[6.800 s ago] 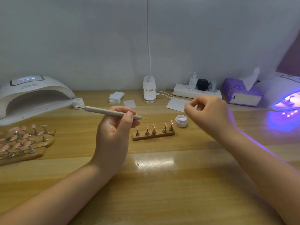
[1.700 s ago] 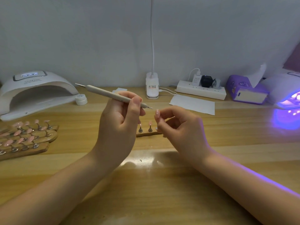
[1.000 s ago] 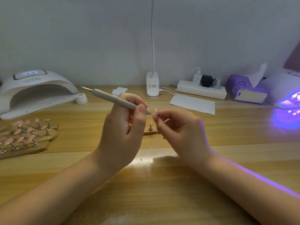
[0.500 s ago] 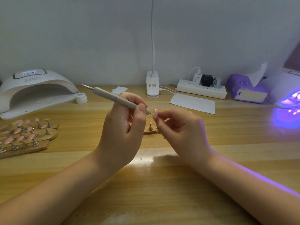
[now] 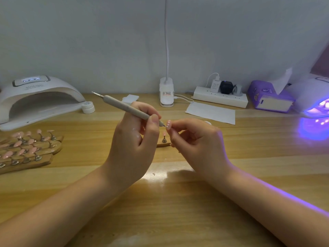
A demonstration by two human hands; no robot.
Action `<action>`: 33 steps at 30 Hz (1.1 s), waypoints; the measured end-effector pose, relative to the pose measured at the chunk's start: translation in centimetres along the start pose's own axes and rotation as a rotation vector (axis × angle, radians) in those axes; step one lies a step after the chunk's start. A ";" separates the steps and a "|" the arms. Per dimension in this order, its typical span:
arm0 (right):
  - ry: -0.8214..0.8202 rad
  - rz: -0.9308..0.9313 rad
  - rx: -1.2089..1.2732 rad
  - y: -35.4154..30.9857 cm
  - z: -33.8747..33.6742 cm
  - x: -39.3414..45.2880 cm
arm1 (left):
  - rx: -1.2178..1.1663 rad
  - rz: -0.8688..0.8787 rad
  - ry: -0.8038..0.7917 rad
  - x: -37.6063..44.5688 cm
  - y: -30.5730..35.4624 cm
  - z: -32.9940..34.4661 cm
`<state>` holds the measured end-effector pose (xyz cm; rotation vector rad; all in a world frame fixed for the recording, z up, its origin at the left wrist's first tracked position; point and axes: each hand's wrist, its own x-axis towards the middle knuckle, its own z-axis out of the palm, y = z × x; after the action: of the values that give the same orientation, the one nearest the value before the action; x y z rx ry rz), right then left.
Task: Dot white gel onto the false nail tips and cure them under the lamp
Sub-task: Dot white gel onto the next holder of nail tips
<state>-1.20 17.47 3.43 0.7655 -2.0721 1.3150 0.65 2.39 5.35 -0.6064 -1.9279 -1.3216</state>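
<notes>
Two forearms were stretched over the table point(image 5: 178, 220). A dotting pen point(image 5: 128, 108) was pinched in the left hand point(image 5: 131, 147); a pink nail tip point(image 5: 168, 124) was pinched upright in the right hand point(image 5: 199, 143), just above its fingertips point(image 5: 175, 124). The pen point, a gap away 1.7 s earlier, was now brought against the nail tip, where white dots were seen, so dotting was judged underway. One nail stand point(image 5: 164, 138) was left behind the hands. Further back, a lit curing lamp point(image 5: 313, 97) glowed at right and a white lamp point(image 5: 35, 97) sat at left.
</notes>
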 end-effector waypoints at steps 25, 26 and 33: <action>-0.001 0.060 0.019 -0.5 -0.2 -0.1 | -0.168 -0.008 0.068 0.7 1.2 -0.6; 0.005 0.063 0.021 -0.5 -0.3 -0.1 | -0.181 0.002 0.077 0.8 1.3 -0.7; 0.025 0.038 0.030 -0.4 -0.3 0.0 | -0.214 0.017 0.139 1.6 2.4 -1.1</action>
<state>-0.86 17.55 3.79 0.7227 -2.0612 1.3715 1.67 2.16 8.21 -0.6157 -1.6800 -1.5299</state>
